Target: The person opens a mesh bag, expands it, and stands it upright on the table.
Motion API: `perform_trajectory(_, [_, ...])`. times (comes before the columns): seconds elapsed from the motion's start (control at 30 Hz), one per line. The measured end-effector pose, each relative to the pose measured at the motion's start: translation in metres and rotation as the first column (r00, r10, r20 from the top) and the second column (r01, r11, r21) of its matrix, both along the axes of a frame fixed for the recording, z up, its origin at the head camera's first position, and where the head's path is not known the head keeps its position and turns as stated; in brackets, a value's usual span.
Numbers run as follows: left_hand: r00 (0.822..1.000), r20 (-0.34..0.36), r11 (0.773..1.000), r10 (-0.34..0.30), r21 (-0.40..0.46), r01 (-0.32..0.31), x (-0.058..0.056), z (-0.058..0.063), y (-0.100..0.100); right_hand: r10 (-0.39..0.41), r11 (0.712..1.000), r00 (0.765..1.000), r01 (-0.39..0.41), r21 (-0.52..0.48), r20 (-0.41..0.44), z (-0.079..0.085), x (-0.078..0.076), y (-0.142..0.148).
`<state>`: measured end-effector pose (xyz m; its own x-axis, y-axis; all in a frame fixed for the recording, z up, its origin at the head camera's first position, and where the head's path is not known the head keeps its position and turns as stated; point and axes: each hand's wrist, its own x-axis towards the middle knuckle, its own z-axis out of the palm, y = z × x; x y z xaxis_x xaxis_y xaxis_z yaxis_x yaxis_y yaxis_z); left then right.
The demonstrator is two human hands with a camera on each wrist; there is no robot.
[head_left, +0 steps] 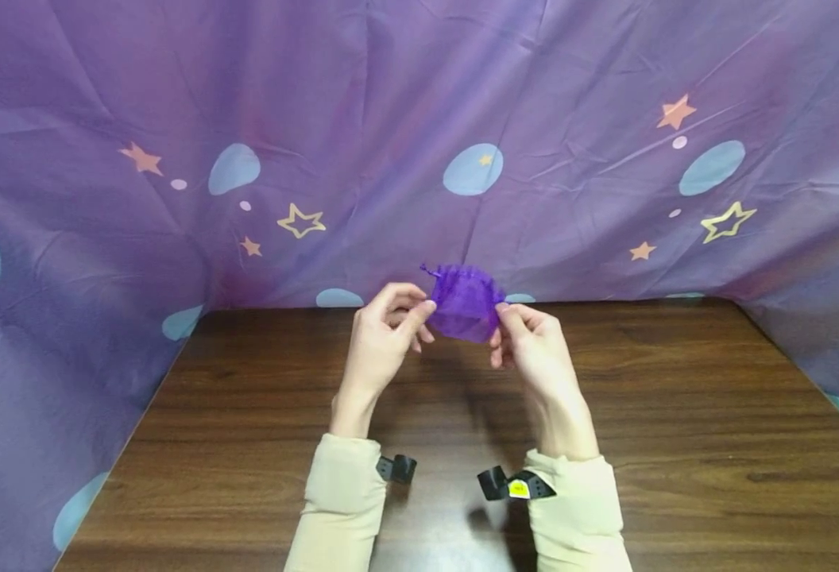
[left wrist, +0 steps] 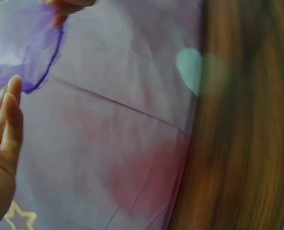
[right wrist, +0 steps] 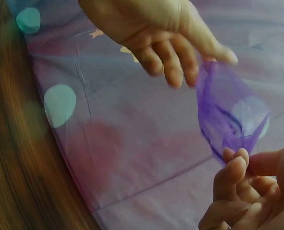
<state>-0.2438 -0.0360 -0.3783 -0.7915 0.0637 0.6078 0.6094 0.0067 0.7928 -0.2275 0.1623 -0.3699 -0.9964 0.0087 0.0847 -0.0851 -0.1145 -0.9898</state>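
A small sheer purple drawstring pouch [head_left: 465, 306] is held up between both hands above the far part of the table. My left hand [head_left: 385, 338] pinches its left side between thumb and fingertips. On the opposite side my right hand [head_left: 537, 342] pinches the pouch's edge with thumb and index finger, the other fingers curled beneath. A drawstring end sticks out at the upper left of the pouch. The right wrist view shows the see-through pouch [right wrist: 230, 110] stretched between the hands. In the left wrist view part of the pouch [left wrist: 24, 43] is cut off by the frame.
Below the hands lies a brown wood-grain table [head_left: 233, 445]. A purple cloth [head_left: 391, 159] printed with stars and blue spots hangs behind it and along both sides. Each sleeve carries a black wrist camera, such as the left one [head_left: 400, 469].
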Motion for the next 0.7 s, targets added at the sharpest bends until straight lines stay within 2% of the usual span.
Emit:
perform_trajectory(0.07, [0.992,0.119,0.997,-0.041,0.074,0.033,-0.001,0.000,-0.004,0.006,0.999,0.999,-0.004,0.048,-0.033,0.000,0.001,0.002])
perform_trajectory(0.13, [0.971,0.226,0.990,-0.082,0.132,0.053,-0.003,0.000,-0.008,0.020,0.994,0.997,-0.012,0.109,-0.070,-0.001,0.001,0.005])
perform_trajectory(0.27, [0.927,0.357,0.986,-0.117,0.157,0.064,-0.003,0.000,-0.014,0.070,0.976,0.989,-0.041,0.214,-0.129,-0.001,0.002,0.008])
perform_trajectory(0.4, [0.911,0.396,0.988,-0.118,0.136,0.069,-0.001,0.004,-0.017,0.116,0.953,0.974,-0.055,0.298,-0.193,0.000,0.001,0.008])
perform_trajectory(0.57, [0.906,0.408,0.992,-0.117,0.097,0.085,0.001,0.006,-0.019,0.152,0.929,0.963,-0.063,0.364,-0.221,-0.001,0.001,0.008])
perform_trajectory(0.7, [0.905,0.410,0.993,-0.114,0.061,0.098,0.001,0.007,-0.019,0.150,0.921,0.962,-0.052,0.385,-0.230,-0.003,0.000,0.010])
